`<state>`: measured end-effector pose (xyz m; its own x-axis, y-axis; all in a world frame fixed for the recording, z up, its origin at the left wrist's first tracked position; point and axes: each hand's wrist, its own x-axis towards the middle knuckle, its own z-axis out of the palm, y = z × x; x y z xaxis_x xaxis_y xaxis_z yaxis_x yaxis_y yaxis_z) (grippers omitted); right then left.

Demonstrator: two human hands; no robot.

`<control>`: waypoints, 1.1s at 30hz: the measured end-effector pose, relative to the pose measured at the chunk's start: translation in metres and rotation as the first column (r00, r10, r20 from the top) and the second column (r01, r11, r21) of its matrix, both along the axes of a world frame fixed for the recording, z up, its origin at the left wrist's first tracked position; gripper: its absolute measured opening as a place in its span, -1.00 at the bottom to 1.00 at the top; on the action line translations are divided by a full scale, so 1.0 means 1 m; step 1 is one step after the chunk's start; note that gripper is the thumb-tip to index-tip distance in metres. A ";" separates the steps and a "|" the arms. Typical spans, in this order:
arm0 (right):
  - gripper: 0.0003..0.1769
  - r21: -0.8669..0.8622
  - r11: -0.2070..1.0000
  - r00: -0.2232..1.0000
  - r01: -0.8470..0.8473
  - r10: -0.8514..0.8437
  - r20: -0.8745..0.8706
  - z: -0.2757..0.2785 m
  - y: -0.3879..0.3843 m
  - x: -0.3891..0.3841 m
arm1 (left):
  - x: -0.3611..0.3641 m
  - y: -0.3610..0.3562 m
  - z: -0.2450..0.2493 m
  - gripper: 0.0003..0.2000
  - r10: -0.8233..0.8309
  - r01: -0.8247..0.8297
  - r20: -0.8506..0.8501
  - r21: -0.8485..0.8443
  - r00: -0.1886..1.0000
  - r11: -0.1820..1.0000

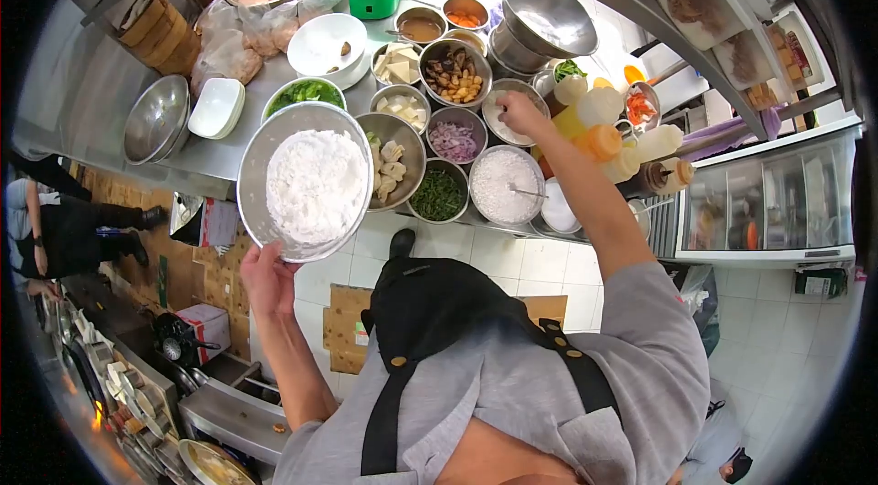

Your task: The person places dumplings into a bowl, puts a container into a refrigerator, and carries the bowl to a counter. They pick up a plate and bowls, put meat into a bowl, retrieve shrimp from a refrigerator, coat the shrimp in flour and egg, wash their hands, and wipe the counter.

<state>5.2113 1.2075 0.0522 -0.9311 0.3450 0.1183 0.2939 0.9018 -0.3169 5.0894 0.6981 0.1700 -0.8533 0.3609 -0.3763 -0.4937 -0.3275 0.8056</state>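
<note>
Holding a large steel bowl of white powder [315,183], the left hand [271,276] has its fingers closed on the near rim. The landmark for all places below is the bowl of chopped red onion [457,137] on the bench [208,156]. The powder bowl is to its left, past the steel bowl of pale chunks [391,167], and is slightly tilted. The right hand [523,115] is to the landmark's right, at a round container of white contents [497,123]. Its fingers are bent and lowered into the container; whether they grasp any of the contents cannot be told.

Adjacent items are recorded as follows. A bowl of chopped greens [439,192] sits just on the landmark's near side, and a tub of white granules [505,183] with a utensil sits to the near right. A bowl of browned pieces [455,73] stands just on the far side. Squeeze bottles [599,145] stand farther right.
</note>
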 end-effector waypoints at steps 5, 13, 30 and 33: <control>-0.85 0.017 0.999 0.985 0.044 -0.047 0.169 -0.001 0.005 -0.017 | 0.000 0.004 0.000 -0.76 -0.009 0.010 0.017 -0.025 1.000 1.000; -0.82 -0.098 0.974 0.973 0.204 -0.191 0.130 0.005 -0.008 -0.013 | 0.001 0.008 -0.003 -0.64 -0.082 0.081 -0.008 -0.059 0.997 0.995; -0.72 -0.060 0.981 0.968 0.185 -0.171 0.181 0.102 0.019 0.025 | -0.005 0.057 0.015 -0.80 -0.223 0.223 -0.043 -0.009 0.974 0.975; -0.70 -0.053 0.978 0.976 0.200 -0.194 0.096 0.094 0.026 0.033 | -0.004 0.069 0.017 -0.82 -0.255 0.253 -0.043 -0.041 0.966 0.967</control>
